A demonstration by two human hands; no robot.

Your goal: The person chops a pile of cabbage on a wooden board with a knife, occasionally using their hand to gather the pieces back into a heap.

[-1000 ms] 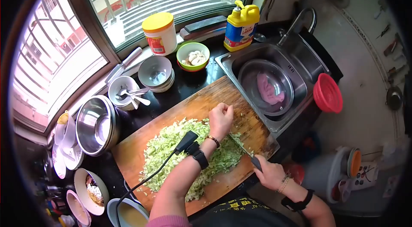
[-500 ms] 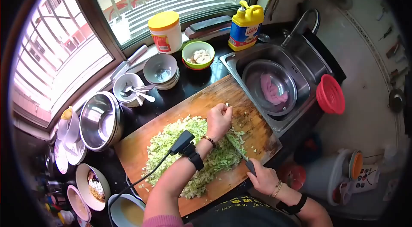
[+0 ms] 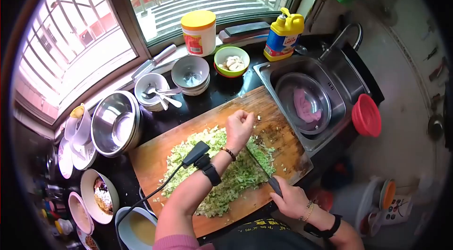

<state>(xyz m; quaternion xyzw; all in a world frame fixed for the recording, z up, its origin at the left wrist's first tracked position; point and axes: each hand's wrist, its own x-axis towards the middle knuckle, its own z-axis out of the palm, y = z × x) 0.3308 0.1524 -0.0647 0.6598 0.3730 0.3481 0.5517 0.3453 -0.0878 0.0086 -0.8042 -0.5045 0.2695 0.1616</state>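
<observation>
A large heap of finely chopped pale-green cabbage lies on the wooden chopping board. My right hand grips the black handle of a knife, whose blade rests low in the right side of the heap. Over the blade's far end is my left hand, fingers curled closed. Whatever those fingers pinch, if anything, is hidden. Small cabbage bits are scattered on the board past the knuckles and beside the blade.
Beyond the board stand a green bowl with pale pieces, stacked grey bowls and a bowl of spoons. Steel bowls sit left. At right, the sink holds a basin with pink cloth; a red basket stands on its edge.
The view has shifted, so the whole scene sits slightly further right. Against the board, my left hand has moved a little left, and the knife has moved slightly left with it.
</observation>
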